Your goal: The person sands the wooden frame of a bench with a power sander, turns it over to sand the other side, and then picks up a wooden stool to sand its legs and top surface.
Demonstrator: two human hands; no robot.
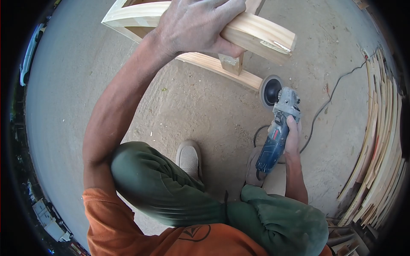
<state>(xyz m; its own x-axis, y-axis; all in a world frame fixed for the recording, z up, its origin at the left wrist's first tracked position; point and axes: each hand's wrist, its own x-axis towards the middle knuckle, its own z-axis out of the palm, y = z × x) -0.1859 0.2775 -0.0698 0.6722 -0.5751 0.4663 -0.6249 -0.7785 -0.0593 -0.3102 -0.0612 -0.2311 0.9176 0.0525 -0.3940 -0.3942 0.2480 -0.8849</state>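
Note:
My left hand (196,27) is wrapped over the top rail of a pale wooden frame (258,36), thumb on the near side and fingers over the far side. In my right hand (293,135) is a blue angle grinder (274,143) with a grey metal head, held by its body. Its round disc (271,91) is right at the end of the frame's lower rail (243,77). A short wooden block joins the two rails. Near the end of the top rail, the wood has a rough, torn patch.
A dark power cable (328,102) runs over the concrete floor (192,106) from the grinder to the right. Long thin wood strips (380,158) are piled along the right side. My shoe (188,158) is below the frame. Vehicles, including a white one (48,219), stand at the far left.

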